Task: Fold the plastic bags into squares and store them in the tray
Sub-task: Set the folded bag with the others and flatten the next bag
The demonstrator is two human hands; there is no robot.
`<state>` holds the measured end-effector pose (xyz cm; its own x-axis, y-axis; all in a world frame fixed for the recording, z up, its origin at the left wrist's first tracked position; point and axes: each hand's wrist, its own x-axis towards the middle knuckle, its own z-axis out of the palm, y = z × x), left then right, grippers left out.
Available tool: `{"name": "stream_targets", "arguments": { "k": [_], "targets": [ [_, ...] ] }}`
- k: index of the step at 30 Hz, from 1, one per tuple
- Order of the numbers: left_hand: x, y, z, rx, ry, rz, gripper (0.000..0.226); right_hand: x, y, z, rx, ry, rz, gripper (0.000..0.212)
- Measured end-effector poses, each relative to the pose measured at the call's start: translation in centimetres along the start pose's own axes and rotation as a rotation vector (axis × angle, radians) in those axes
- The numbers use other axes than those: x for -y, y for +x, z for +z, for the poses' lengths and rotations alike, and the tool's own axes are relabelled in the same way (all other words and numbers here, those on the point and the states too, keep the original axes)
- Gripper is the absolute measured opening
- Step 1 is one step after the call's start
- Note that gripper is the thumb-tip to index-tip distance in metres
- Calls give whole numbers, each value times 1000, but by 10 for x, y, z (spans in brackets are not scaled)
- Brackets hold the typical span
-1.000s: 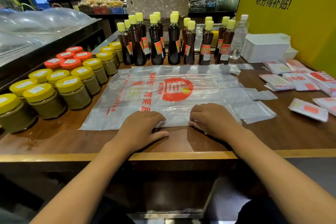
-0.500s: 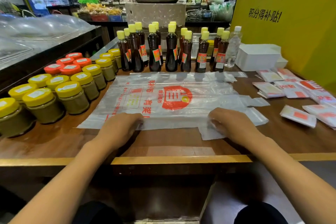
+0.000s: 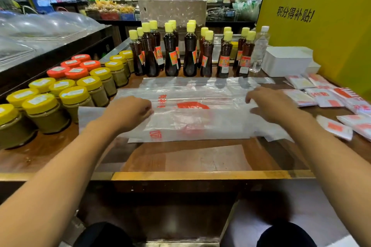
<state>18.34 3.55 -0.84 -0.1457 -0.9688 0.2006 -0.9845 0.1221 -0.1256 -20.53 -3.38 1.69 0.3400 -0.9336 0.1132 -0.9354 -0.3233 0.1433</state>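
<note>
Near edge of plastic bag now folded up over red logo. L hand & R hand moved further back, both pinching the fold edge.

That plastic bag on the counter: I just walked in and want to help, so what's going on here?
A person is folding a large clear plastic bag with red print on a wooden counter. The left hand and the right hand each hold the bag's near edge, brought over the bag toward the far side, so the first lengthwise fold is under way. Several folded squares already lie to the right, beside a white tray. Jars and bottles ring the work area.
</note>
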Motion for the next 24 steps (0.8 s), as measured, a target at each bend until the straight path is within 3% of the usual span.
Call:
{"name": "stream_targets", "arguments": {
  "k": [2,5,8,15,24],
  "targets": [
    [-7,6,9,-88,46,12,26,28,4,9,-238,-101,-51,30],
    [-18,9,21,-150,137,-23,26,79,1,31,-403,-64,-165,23],
    [-19,16,35,-122,230,-102,27,108,5,51,-350,25,-188,21],
    [-14,32,63,-80,36,-178,9,123,29,73,-115,243,-37,34],
    [-15,40,79,-133,-255,-194,22,122,22,74,-212,343,5,33]
  ]
}}
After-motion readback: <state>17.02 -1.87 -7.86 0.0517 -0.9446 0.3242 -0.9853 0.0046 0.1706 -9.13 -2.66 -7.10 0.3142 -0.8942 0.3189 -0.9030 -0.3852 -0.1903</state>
